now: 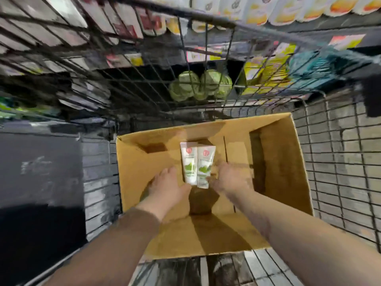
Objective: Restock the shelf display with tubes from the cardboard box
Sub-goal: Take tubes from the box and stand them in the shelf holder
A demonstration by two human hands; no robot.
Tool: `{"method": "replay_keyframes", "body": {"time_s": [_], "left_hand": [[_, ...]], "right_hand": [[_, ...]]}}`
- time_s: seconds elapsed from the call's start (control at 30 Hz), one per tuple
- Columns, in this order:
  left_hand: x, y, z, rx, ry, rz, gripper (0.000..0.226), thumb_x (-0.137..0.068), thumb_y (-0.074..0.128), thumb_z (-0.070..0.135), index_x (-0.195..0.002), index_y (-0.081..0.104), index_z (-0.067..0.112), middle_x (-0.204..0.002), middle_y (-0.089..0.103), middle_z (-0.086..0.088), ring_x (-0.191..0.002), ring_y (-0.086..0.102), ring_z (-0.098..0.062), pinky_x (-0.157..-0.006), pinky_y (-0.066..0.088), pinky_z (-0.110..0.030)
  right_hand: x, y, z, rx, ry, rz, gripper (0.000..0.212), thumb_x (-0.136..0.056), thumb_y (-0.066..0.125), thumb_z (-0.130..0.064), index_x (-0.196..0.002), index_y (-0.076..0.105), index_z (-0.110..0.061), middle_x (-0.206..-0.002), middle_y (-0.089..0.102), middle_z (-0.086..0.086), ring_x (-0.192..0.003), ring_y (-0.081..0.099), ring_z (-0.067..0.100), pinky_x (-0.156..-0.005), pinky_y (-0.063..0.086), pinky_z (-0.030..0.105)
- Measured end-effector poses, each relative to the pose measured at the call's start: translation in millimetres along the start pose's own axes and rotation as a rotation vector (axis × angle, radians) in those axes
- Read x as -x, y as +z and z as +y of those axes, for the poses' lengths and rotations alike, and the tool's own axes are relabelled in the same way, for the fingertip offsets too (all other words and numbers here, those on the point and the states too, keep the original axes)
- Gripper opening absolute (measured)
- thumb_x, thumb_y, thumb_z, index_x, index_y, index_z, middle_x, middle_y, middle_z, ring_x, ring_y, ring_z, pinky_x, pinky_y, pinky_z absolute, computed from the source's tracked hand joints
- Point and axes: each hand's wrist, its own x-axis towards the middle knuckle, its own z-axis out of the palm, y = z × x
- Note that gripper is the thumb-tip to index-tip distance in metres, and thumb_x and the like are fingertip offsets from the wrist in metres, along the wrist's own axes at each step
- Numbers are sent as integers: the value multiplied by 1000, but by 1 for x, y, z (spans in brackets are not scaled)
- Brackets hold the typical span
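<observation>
An open cardboard box (144,162) sits inside a black wire cart. Two white tubes with green leaf print and a red round mark stand side by side in the box, the left tube (188,162) and the right tube (205,164). My left hand (167,186) reaches into the box and its thumb touches the bottom of the left tube. My right hand (228,178) is at the lower end of the right tube, its fingers curled against it. The frame is blurred, so the grips are hard to read.
The wire cart (340,162) surrounds the box on all sides. Beyond its far wall are shelves with white and yellow packets (288,9), green round bundles (198,85) and yellow boxes (266,67). A dark surface (37,172) lies to the left.
</observation>
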Motion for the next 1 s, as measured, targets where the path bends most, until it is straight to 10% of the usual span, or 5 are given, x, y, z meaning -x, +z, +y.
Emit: {"method": "replay_keyframes", "body": {"time_s": [0.4,0.57,1.0], "left_hand": [[-64,24,25,482,-124,203,50,-81,69,30,-123,45,15,-123,58,-6,-105,59,-29,-72,42,-32],[-59,23,26,453,-73,95,27,-84,66,26,-105,52,15,-114,63,-4,-83,55,-17,-50,34,-21],[42,-2,10,752,-37,174,33,-90,58,19,-121,48,12,-116,61,-3,-103,61,-26,-73,48,-33]], "right_hand": [[-39,42,1,-706,195,99,39,-83,69,-27,-111,47,-10,-93,58,-3,-84,58,17,-60,44,26],[-35,38,6,-777,208,29,37,-82,71,-21,-109,48,-14,-112,63,4,-99,64,21,-85,55,41],[46,-32,5,-593,-47,-80,46,-90,61,-23,-132,42,-14,-123,60,3,-109,58,22,-93,51,39]]}}
